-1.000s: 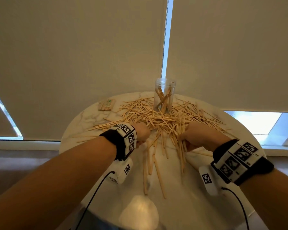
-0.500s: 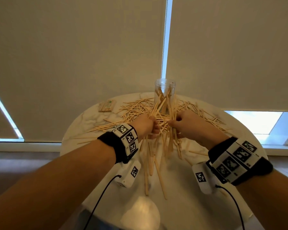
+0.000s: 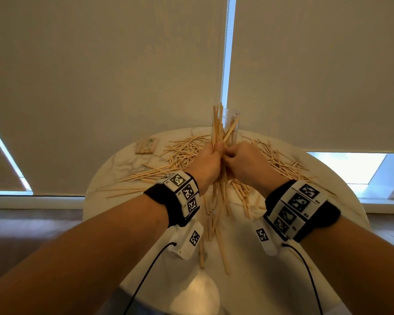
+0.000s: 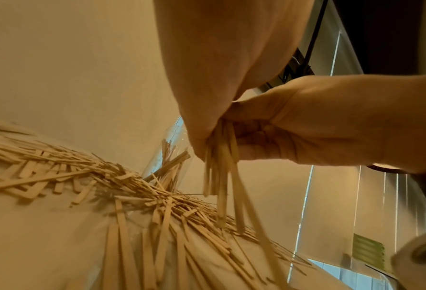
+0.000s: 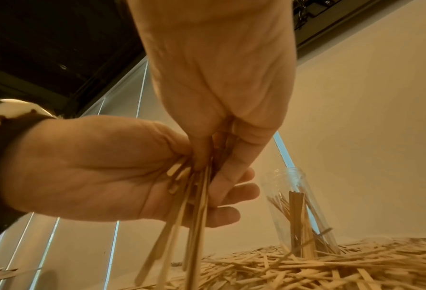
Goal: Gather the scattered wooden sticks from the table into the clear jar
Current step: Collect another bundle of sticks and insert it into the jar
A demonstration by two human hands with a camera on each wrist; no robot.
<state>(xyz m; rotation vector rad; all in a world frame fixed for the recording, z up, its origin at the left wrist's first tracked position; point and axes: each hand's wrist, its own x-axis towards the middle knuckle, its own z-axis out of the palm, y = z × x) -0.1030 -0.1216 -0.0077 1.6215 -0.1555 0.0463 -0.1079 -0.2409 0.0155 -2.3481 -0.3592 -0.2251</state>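
Note:
Both hands hold one upright bundle of wooden sticks (image 3: 217, 123) just above the table, right in front of the clear jar (image 3: 231, 123). My left hand (image 3: 209, 159) curls round the bundle from the left. My right hand (image 3: 239, 158) pinches it from the right, and the two hands touch. In the right wrist view the left hand's fingers (image 5: 231, 192) wrap the sticks (image 5: 194, 215). The jar (image 5: 298, 206) stands upright with several sticks inside. Scattered sticks (image 3: 184, 151) cover the far half of the round marble table (image 3: 105, 192); the bundle's lower ends (image 4: 221, 186) hang over them.
A small wrapped pack of sticks (image 3: 146, 145) lies at the back left. A few loose sticks (image 3: 221, 251) lie between my wrists, toward the near edge. Roller blinds hang close behind the table, and the floor drops away on both sides.
Both hands moved from the pile on the table toward each other and upward, gathering sticks into one upright bundle. The bundle now stands higher and closer to the jar.

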